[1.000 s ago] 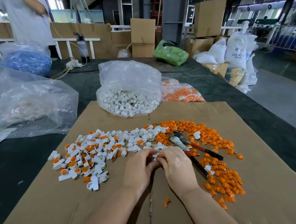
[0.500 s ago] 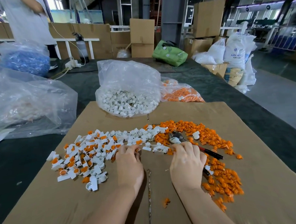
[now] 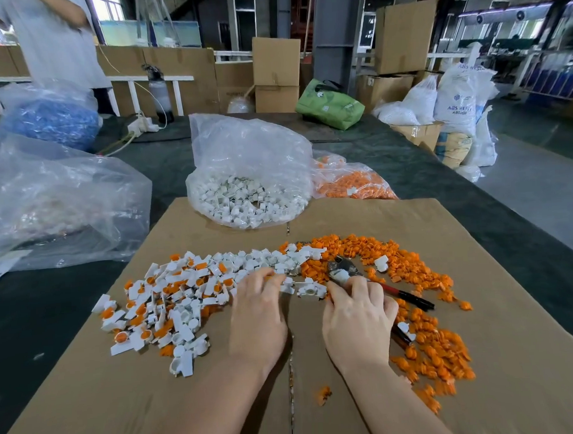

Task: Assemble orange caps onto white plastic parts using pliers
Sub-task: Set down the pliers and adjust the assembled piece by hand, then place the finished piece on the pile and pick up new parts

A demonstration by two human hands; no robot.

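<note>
I have my right hand lying over the pliers, fingers curled onto the handles, with the metal nose poking out at the far side among the loose orange caps on the right of the cardboard sheet. My left hand reaches to the near edge of the white plastic parts, which spread across the left of the sheet; its fingertips are blurred, so I cannot tell whether that grip is pinching a piece or only touching one. A few white pieces lie just beyond, between my two hands. To do this step well, I would seat the pliers fully in the right palm before lifting, pick one white part cleanly, set a cap square on its ring, then squeeze gently so nothing cracks or skews. Refill bags of white parts and caps sit farther off on the counter.
</note>
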